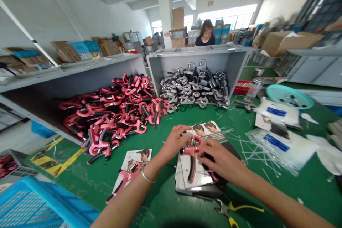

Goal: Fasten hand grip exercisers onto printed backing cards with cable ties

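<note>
A pink and black hand grip (192,155) lies on the top card (211,128) of a stack of printed cards in front of me. My left hand (177,142) is at the upper left of this grip, its fingers bent close to the spring end. My right hand (215,156) covers the grip's right side, fingers curled at the handle; what its fingertips hold is hidden. A second pink hand grip (125,178) rests on another card (145,155) to the left, partly behind my left forearm.
Tipped grey bins hold pink grips (107,110) and grey grips (192,85). Yellow-handled cutters (226,212) lie near the front edge. White ties (256,149), plastic bags (283,146) and a turquoise tray (290,96) are right. A person (205,35) is behind the bins.
</note>
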A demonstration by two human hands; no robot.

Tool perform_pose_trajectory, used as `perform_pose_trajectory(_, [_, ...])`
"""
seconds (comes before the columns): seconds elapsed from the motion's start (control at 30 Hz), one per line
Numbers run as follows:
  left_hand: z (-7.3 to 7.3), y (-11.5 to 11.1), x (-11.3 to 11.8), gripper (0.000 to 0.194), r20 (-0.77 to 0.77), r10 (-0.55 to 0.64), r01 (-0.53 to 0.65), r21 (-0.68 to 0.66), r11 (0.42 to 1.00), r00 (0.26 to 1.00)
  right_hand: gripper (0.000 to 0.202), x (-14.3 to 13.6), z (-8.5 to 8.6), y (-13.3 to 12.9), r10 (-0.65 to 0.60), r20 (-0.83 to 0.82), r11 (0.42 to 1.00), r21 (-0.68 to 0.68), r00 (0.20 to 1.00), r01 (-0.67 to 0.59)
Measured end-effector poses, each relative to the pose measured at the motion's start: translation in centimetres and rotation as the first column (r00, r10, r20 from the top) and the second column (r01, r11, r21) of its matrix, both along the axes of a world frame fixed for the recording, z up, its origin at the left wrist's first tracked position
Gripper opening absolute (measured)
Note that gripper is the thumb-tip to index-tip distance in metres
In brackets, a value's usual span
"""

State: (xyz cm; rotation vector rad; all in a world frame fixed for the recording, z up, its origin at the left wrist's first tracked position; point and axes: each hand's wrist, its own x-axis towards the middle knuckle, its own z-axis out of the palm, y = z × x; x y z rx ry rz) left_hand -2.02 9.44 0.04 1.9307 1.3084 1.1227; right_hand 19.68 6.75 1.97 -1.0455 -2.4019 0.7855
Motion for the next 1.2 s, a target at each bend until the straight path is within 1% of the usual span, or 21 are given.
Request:
perform_pose_trajectory(0.07, [0.1,0.0,1.0,0.015,0.048,-0.058,0.059,-0.023,0.998,0.997,0.009,-0.7,-0.5,0.2,-0.052,-0.022,0.999,-0.012,0.998,0.052])
perform_pose_trajectory(0.13, [0.0,-0.9,1.6,0.014,0.061,-0.062,0.061,0.026,0.998,0.996,0.009,-1.0,-1.1,0.4,-0.093,-0.047,0.996,-0.022,0.995,0.092])
perform_pose_trajectory(0.2, [0.0,-2.1,1.8,0.015,0.015,-0.048,0.046,0.106,0.993,0.999,0.010,-1.1,-1.5,0.6,-0.108,-0.085,0.994,-0.002,0.990,0.108])
perform_pose_trajectory(0.27, [-0.2,-2.9,1.7,0.016,-0.065,-0.047,0.056,0.151,0.987,0.997,0.010,-1.1,-1.6,0.8,-0.108,-0.157,0.992,0.046,0.982,0.117])
perform_pose_trajectory(0.33, [-0.4,-3.2,1.6,0.015,-0.114,-0.049,0.066,0.148,0.987,0.992,0.013,-1.2,-1.5,1.0,-0.142,-0.257,0.985,0.059,0.956,0.162])
perform_pose_trajectory(0.4, [-0.8,-3.1,1.5,0.013,-0.089,-0.026,0.037,0.122,0.992,0.996,0.017,-1.3,-1.4,1.4,-0.197,-0.326,0.975,0.036,0.925,0.220])
perform_pose_trajectory(0.43, [-1.0,-3.0,1.5,0.012,-0.058,-0.008,0.014,0.104,0.994,0.998,0.018,-1.3,-1.4,1.5,-0.213,-0.334,0.973,0.016,0.918,0.231])
perform_pose_trajectory(0.47, [-1.2,-2.8,1.5,0.011,-0.023,0.012,-0.010,0.087,0.996,1.000,0.018,-1.2,-1.5,1.6,-0.213,-0.326,0.975,-0.004,0.921,0.224])
perform_pose_trajectory(0.53, [-1.5,-2.6,1.5,0.010,0.031,0.039,-0.041,0.052,0.998,0.999,0.019,-1.1,-1.8,1.6,-0.178,-0.287,0.984,-0.046,0.941,0.172])
perform_pose_trajectory(0.63, [-1.7,-2.6,1.7,0.011,0.061,0.034,-0.036,0.025,0.999,0.998,0.019,-0.9,-2.3,1.3,-0.122,-0.238,0.991,-0.085,0.963,0.105])
perform_pose_trajectory(0.87, [-1.4,-2.8,1.6,0.016,0.028,0.009,-0.010,0.031,0.999,1.000,0.022,-0.9,-2.0,1.4,-0.080,-0.172,0.994,-0.092,0.982,0.064])
perform_pose_trajectory(1.07, [-1.8,-2.9,1.4,0.016,-0.008,-0.007,0.007,0.079,0.997,1.000,0.022,-0.9,-2.1,1.3,-0.082,-0.185,0.992,-0.105,0.979,0.064])
perform_pose_trajectory(1.13, [-1.7,-3.0,1.3,0.016,-0.040,-0.012,0.016,0.108,0.994,0.999,0.021,-0.9,-2.1,1.3,-0.094,-0.195,0.990,-0.118,0.976,0.072])
perform_pose_trajectory(1.2, [-1.6,-3.2,1.2,0.017,-0.087,-0.038,0.051,0.145,0.988,0.995,0.020,-1.0,-2.1,1.4,-0.117,-0.216,0.987,-0.133,0.969,0.090])
